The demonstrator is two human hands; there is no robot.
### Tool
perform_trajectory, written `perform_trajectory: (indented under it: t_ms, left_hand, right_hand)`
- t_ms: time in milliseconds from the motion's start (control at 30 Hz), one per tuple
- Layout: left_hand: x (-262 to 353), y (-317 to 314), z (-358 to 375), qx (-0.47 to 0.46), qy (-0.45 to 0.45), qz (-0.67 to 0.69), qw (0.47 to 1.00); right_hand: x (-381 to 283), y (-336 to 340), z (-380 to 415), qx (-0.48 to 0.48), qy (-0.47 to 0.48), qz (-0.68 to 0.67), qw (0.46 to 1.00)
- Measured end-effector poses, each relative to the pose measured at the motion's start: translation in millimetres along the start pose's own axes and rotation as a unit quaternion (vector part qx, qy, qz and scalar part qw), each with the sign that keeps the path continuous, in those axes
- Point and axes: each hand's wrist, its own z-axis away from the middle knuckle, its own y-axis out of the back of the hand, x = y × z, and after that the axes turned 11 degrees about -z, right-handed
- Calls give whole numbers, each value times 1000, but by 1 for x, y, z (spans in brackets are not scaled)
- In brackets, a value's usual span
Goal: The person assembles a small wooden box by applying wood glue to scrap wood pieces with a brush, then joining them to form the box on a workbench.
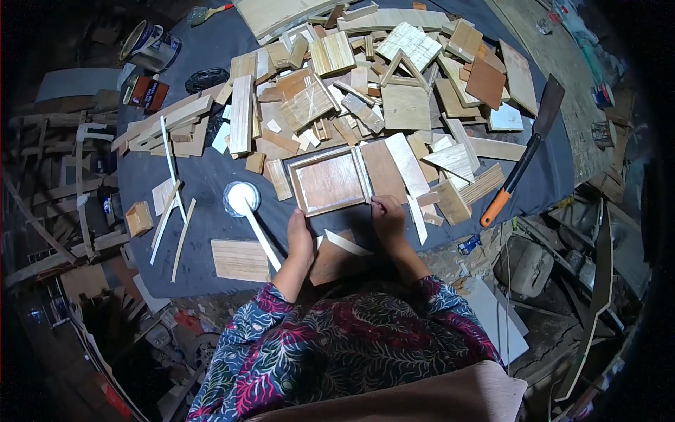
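A shallow wooden box (329, 181) with raised edges lies in front of me, its inside facing up. My left hand (301, 235) holds its near left corner, the thumb along the edge. At the near right corner my right hand (388, 218) is closed, its fingers pinched on the frame. A reddish-brown panel (383, 169) lies just right of the box. Left of it stands a round tub of white glue (241, 199) with a long white stick (263, 236) leaning out toward my left forearm.
Wood offcuts (309, 102) are piled behind the box. A saw (520, 158) with an orange handle end lies at the right. Thin strips (171, 162) and a paint can (151, 46) are at the left. A flat board (240, 260) lies near the front edge.
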Motion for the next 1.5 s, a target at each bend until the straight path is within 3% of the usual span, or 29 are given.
perform_trajectory:
  t_ms: [133,200,400,733,833,900,933,1033,1133,1200,1500]
  left_hand:
    - [2,-2,4,0,7,13,1000]
    - [-3,-1,1,5,-12,5,1000]
    - [-4,-3,0,23,-12,4,1000]
    - [-8,-3,1,23,-46,6,999]
    - [-1,-5,6,30,-40,12,999]
    - [5,-6,11,20,-42,16,999]
    - [8,-7,12,21,-42,17,999]
    - [10,-8,14,37,-33,19,999]
    - [4,-8,10,33,-45,29,998]
    - [-1,-7,5,11,-58,46,997]
    - [-10,-4,0,15,-59,48,997]
  right_hand:
    - [0,2,-1,-10,17,2,1000]
    - [1,2,-5,5,106,48,993]
    - [-9,4,-1,16,15,-17,1000]
    - [-18,1,-5,5,23,-61,998]
    - [-15,2,-3,6,-49,-105,993]
    - [-10,-1,-3,17,-172,-216,961]
    - [-8,0,-3,15,-172,-216,961]
    - [-26,1,-22,36,-176,-170,969]
    - [-30,-3,-45,-16,-144,-89,985]
    - [-42,-4,-57,-76,-28,39,996]
    - [-45,-11,-56,-61,9,103,993]
